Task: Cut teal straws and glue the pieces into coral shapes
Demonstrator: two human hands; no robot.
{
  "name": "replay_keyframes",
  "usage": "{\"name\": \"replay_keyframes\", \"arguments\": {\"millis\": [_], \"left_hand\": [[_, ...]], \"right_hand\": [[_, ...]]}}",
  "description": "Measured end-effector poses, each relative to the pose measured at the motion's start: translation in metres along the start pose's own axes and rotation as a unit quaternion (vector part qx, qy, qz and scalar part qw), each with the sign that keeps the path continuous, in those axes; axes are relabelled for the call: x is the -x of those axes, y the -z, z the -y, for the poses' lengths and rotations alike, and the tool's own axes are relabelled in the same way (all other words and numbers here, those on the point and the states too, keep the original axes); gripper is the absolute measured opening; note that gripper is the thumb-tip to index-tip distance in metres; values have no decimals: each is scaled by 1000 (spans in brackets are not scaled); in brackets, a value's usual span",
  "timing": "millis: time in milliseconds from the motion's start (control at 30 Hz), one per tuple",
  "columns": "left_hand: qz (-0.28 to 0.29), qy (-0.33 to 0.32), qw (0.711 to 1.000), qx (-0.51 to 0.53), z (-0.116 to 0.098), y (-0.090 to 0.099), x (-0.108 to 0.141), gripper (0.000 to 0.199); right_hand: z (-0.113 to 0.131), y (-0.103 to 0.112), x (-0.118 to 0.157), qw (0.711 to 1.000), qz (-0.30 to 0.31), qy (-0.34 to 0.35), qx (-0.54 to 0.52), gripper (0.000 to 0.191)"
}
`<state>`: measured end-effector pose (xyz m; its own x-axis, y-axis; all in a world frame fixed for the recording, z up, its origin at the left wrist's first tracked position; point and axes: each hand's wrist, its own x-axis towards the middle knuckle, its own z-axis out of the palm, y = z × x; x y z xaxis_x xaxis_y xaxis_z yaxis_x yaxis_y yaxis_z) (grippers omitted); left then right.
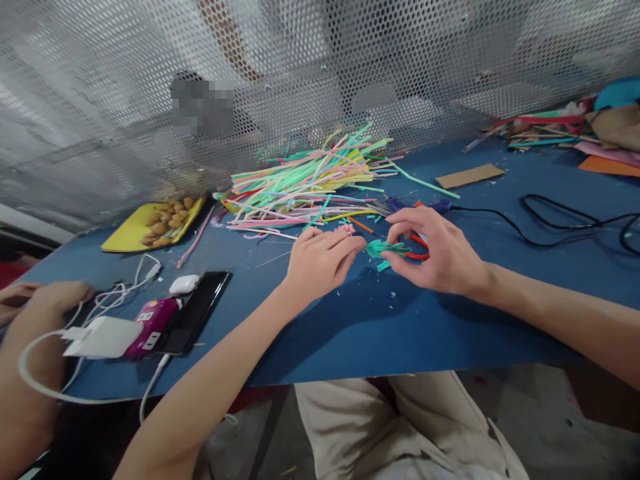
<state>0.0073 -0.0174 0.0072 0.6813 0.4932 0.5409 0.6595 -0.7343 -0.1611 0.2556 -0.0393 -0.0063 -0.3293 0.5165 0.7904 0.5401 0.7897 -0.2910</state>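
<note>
Probably light and bendy, the green bundle (pixel 376 249) may crush mid-length; the left hand (pixel 320 261) and right hand (pixel 443 253) pinch its opposite ends, sensible holds.

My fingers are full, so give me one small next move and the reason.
I'd probably slide the right hand's thumb and finger slightly outward along the green bunch, drawing its strands together. The left hand seems to steady the other end, while thin ends splay past the right fingertips.
</note>
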Motion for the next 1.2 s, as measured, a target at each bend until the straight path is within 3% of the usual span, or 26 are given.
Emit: {"name": "replay_keyframes", "arguments": {"millis": [67,167,300,400,467,667,933,1200], "left_hand": [[7,11,1000,8,2,0,0,20],[15,37,999,30,5,-3,0,22],[24,74,994,76,9,-7,0,27],[30,99,988,116,10,-8,0,29],[37,113,984,132,10,-8,0,30],[45,111,982,144,10,-10,3,27],[5,48,995,85,13,-10,4,23],[-1,51,996,79,14,-12,4,23]], "right_hand": [[-4,3,-2,1000,-9,-6,1,49],[-13,10,-7,1000,-5,-8,12,41],[-28,15,-10,996,84,22,8,27],[-34,13,-8,991,128,34,9,36],[-35,10,-5,992,123,30,3,38],[-34,7,-3,994,90,58,-6,12],[-32,8,-3,992,110,-48,-26,18],[-32,6,-3,983,140,-104,-52,24]]}}
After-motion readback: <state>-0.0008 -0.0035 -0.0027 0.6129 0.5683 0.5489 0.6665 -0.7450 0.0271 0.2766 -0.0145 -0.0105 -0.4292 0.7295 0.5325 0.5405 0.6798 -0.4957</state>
